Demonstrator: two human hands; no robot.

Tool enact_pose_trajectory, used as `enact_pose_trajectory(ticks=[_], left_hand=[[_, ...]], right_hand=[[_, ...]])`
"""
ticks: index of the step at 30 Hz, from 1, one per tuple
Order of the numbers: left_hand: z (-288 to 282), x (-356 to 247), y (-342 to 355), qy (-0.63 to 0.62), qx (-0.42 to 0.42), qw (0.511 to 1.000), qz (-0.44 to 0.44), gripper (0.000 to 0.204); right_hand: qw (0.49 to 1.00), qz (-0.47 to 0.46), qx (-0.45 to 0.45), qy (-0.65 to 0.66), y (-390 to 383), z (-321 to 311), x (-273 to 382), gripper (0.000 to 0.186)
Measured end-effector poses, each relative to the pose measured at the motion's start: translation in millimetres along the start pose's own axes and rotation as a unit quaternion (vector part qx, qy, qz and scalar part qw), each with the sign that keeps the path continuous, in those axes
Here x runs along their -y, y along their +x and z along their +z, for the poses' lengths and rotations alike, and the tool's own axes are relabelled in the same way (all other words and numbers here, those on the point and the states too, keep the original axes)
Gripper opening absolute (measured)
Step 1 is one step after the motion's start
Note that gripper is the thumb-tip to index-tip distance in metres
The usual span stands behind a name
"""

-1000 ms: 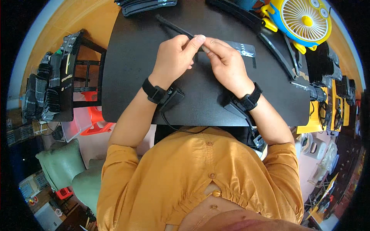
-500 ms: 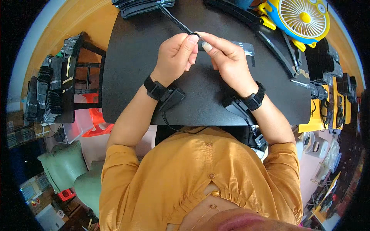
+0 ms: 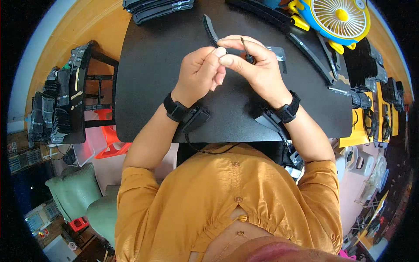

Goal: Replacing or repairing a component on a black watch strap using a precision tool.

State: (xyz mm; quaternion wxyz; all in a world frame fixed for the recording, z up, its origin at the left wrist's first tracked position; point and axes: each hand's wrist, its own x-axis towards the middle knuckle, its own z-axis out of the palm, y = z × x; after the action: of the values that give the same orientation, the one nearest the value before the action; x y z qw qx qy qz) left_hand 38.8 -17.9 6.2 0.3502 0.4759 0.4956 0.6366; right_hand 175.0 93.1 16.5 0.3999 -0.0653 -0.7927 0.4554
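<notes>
A narrow black strap (image 3: 210, 29), curved and with a paler edge, sticks up and away from between my two hands above the table. My left hand (image 3: 200, 72) is closed, its thumb and fingers pinching the strap's near end. Thumb and forefinger of my right hand (image 3: 257, 65) meet at that same spot, against the left fingertips. Across the right fingers lies a small pointed tool (image 3: 249, 57) with a thin metal shaft and dark handle, its tip turned upward. Where the fingers meet, the strap's end is hidden.
Stacked black straps (image 3: 159, 9) lie at the table's (image 3: 152, 87) far left edge. A yellow-blue fan (image 3: 340, 17) stands far right, near long black strips (image 3: 312, 58). A clear plastic packet (image 3: 276, 53) lies behind my right hand. More bundles sit on a side stand (image 3: 77, 96).
The strap now stands more upright between my hands, showing its broader side. The pointed tool has come into sight across my right fingers, and the right thumb has moved against the left fingertips.
</notes>
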Motion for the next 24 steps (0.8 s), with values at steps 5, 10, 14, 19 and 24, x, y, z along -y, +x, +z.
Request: enact_pose_trajectory(ticks=[5,10,14,19,24], left_hand=[[1,2,1,-0.036,0.029,0.999,-0.01,0.034],[6,-7,-2,0.068,0.043,0.996,-0.046,0.036],[11,-8,-4,0.176,0.089,0.978,0.063,0.035],[19,-12,0,0.195,0.067,0.976,-0.063,0.027],[2,6,6,-0.096,0.048,0.98,-0.166,0.03]], right_hand=[[0.993,0.069,-0.029,0.09,-3,2,2,0.022],[0.984,0.147,-0.085,0.063,-11,9,1,0.016],[0.955,0.222,-0.162,0.115,1,-9,-8,0.021],[0.953,0.232,-0.126,0.148,6,-26,-18,0.022],[0.961,0.237,0.001,0.145,-1,-2,2,0.017]])
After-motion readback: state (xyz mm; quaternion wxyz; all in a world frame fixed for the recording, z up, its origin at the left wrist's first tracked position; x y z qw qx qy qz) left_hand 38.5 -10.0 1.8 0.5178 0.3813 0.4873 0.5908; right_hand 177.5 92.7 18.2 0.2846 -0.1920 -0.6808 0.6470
